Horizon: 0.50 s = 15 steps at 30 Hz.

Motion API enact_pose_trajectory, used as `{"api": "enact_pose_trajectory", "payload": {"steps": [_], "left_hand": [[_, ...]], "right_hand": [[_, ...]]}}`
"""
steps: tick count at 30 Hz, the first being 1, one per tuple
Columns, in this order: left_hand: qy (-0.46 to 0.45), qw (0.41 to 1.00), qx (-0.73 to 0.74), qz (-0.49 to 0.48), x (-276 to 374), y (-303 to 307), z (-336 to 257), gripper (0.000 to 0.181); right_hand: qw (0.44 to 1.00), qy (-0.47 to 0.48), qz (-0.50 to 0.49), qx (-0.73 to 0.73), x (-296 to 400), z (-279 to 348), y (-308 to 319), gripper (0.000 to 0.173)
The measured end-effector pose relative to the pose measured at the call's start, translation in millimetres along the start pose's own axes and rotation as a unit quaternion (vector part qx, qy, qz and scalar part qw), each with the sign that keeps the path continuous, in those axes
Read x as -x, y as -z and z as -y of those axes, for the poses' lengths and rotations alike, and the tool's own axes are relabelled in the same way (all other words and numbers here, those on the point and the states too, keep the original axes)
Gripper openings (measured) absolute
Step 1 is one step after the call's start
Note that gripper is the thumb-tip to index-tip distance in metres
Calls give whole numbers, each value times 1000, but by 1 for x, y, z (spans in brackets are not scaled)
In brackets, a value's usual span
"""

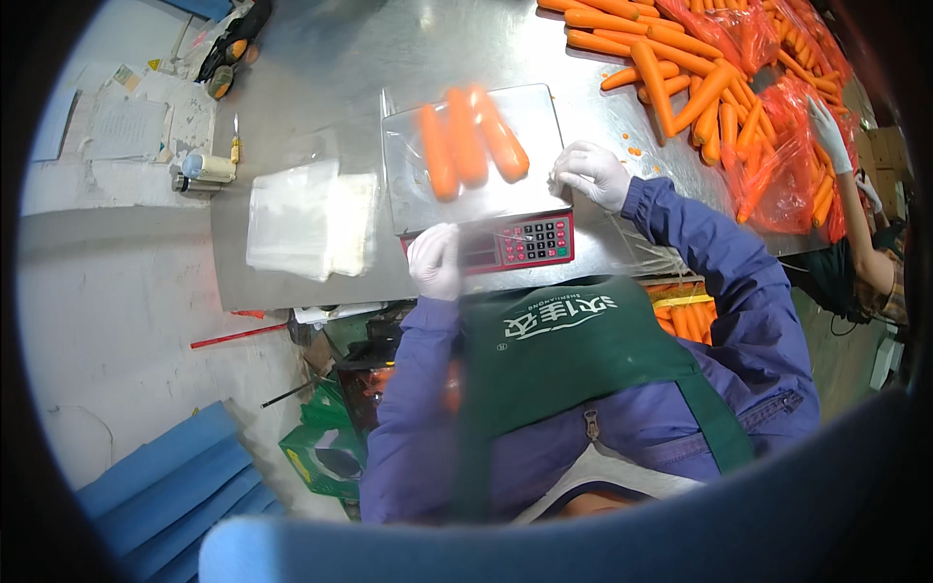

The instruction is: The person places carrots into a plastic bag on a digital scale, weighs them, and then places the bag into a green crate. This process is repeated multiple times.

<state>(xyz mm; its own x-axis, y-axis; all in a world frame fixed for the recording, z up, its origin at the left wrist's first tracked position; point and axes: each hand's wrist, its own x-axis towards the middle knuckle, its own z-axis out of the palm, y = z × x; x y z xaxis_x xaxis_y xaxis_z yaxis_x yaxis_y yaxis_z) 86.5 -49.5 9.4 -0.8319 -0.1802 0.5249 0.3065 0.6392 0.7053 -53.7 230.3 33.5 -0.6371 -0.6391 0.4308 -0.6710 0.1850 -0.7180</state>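
Observation:
Three carrots lie side by side on the steel pan of a digital scale with a red-framed keypad. Clear film, apparently a plastic bag, spreads over the pan and the carrots; its outline is hard to see. At the pan's near left corner, my left hand, in a white glove, pinches the film with curled fingers. My right hand, gloved too, has its fingertips closed on the film at the pan's right edge. Neither hand touches the carrots.
Clear flat bags lie stacked left of the scale. Loose carrots and red plastic bags cover the table's right side. A co-worker's gloved hand is by those bags. A yellow-handled tool lies at the left; carrots sit below the table edge.

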Motion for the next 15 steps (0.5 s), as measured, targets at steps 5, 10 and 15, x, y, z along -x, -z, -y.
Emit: {"api": "enact_pose_trajectory", "payload": {"steps": [5,10,15], "left_hand": [[479,835,257,-90,11,-26,-11,27],[538,796,263,-94,22,-10,-8,16],[415,874,218,-129,6,-27,1,26]], "right_hand": [[911,-400,-11,-102,22,-6,-32,25],[977,-179,-90,75,-20,57,-17,24],[976,33,157,145,-28,66,-58,45]]}}
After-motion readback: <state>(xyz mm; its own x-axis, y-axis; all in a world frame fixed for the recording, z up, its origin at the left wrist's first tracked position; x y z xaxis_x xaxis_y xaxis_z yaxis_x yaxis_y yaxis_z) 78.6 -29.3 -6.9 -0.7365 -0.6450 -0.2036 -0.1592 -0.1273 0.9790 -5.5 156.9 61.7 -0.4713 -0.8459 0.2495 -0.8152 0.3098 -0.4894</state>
